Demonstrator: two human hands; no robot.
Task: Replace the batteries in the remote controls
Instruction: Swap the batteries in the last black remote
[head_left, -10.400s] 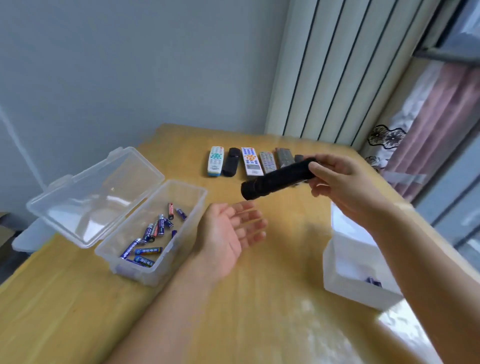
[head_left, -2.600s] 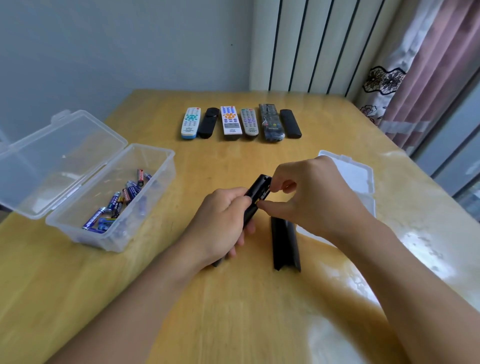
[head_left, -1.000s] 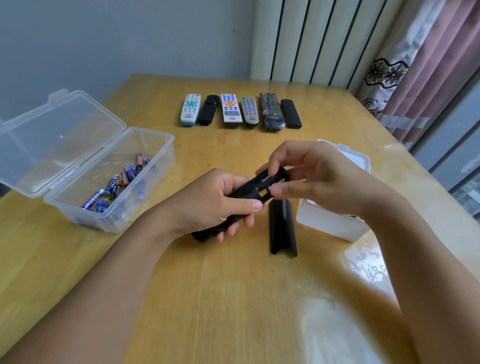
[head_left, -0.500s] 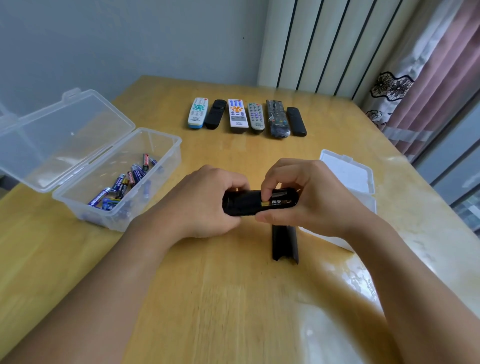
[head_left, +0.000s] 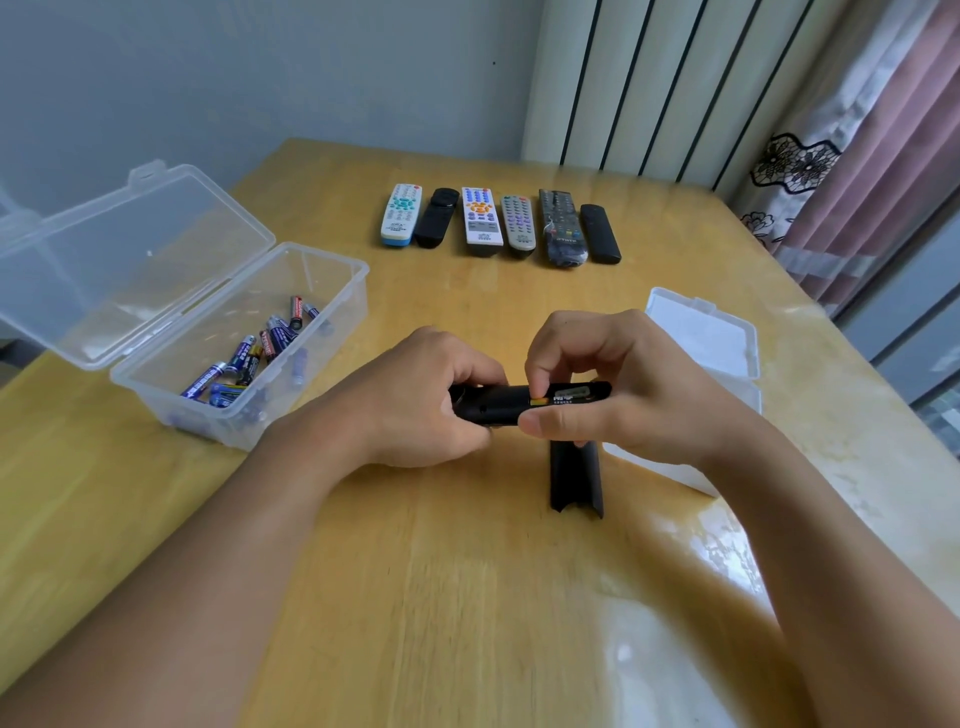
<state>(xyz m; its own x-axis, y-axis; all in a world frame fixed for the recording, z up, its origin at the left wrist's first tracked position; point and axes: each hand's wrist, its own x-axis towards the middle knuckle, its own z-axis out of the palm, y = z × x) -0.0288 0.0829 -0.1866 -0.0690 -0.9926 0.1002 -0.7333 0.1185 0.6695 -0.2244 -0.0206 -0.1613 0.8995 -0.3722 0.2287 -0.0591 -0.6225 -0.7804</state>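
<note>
Batteries (head_left: 244, 358) lie in the open clear box (head_left: 332, 291); left hand (head_left: 415, 400) and right hand (head_left: 613, 384) grip the black remote (head_left: 498, 405).

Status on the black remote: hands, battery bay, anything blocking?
Left hand grips black remote. Right hand pinches at the open bay, battery still seated. Cover off, on the table. Nothing blocking.

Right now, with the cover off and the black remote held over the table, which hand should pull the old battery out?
The right hand, probably. Its fingertips already sit on the battery in the open compartment, while the left hand grips the black remote at its other end, steadying it.
</note>
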